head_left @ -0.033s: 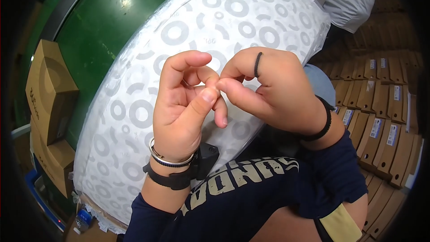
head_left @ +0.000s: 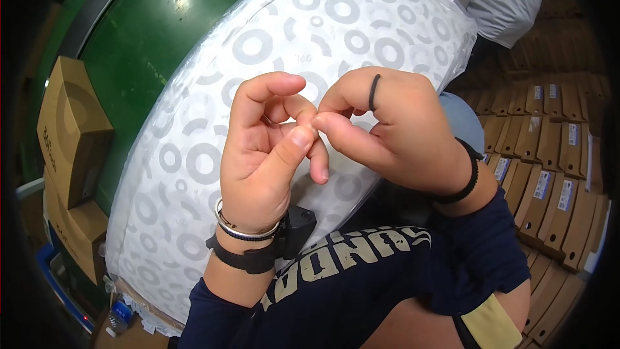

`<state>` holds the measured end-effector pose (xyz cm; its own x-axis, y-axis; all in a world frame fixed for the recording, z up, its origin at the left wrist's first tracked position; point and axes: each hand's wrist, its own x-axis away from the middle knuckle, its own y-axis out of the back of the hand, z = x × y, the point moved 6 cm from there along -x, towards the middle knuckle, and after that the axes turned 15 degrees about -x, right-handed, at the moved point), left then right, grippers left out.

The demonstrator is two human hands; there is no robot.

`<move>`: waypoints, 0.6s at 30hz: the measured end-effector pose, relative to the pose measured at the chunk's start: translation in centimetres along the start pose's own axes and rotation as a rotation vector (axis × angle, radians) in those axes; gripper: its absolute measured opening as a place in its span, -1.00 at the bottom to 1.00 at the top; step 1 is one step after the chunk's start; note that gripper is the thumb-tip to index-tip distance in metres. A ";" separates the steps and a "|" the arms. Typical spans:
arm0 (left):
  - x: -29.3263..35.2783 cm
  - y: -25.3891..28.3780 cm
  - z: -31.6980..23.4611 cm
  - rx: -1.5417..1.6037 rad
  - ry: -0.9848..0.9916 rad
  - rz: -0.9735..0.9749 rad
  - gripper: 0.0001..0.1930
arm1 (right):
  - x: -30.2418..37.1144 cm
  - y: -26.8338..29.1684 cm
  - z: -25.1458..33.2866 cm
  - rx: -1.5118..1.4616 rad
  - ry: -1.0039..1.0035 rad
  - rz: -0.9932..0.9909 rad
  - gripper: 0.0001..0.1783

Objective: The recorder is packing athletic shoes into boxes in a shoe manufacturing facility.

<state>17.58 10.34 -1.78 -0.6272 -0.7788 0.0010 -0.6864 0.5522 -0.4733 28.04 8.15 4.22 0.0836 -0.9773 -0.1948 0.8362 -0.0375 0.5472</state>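
Above the middle of a big stack of white sheets point(head_left: 194, 161) printed with grey rings, my two hands meet at the fingertips. My left hand point(head_left: 268, 136) pinches thumb against fingers, its index finger curled up and the palm turned toward me. From the right, my right hand point(head_left: 394, 123) presses its thumb and index finger together at the same spot. Whatever sits between the fingertips is too small or too hidden to name. A dark band circles one right finger, and bracelets and a black strap are on my wrists.
Brown cartons point(head_left: 74, 129) stand at the left, by the green surface point(head_left: 152, 45). A bottle with a blue label point(head_left: 120, 317) lies near the lower left corner. Rows of brown boxes point(head_left: 549, 200) fill the right side. Another person in a pale shirt point(head_left: 507, 3) is at the top right.
Almost nothing differs. Both hands keep the same pinch at the same place.
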 end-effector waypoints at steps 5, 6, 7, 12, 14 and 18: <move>-0.3 -0.6 0.1 0.147 -0.073 0.036 -0.63 | 0.2 0.9 0.0 -0.179 -0.108 0.024 -0.93; -0.1 -0.7 0.1 0.145 -0.067 0.033 -0.63 | 0.2 1.0 0.2 -0.184 -0.111 0.025 -0.93; -0.2 -0.6 0.0 0.143 -0.086 0.033 -0.62 | 0.1 0.9 0.2 -0.197 -0.094 0.035 -0.92; -0.5 -0.5 0.1 0.150 -0.093 0.028 -0.60 | 0.0 1.0 0.0 -0.184 -0.066 0.035 -0.92; -0.5 -0.4 0.3 0.106 -0.084 0.025 -0.60 | -0.1 0.9 -0.1 -0.111 -0.055 0.068 -0.92; -0.6 -0.1 0.1 0.085 -0.086 0.026 -0.60 | -0.3 0.5 -0.6 -0.207 -0.116 0.089 -0.93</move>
<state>18.06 10.74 -1.81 -0.6081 -0.7892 -0.0857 -0.6343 0.5480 -0.5453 28.72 8.53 4.06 0.1093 -0.9927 -0.0516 0.9225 0.0820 0.3773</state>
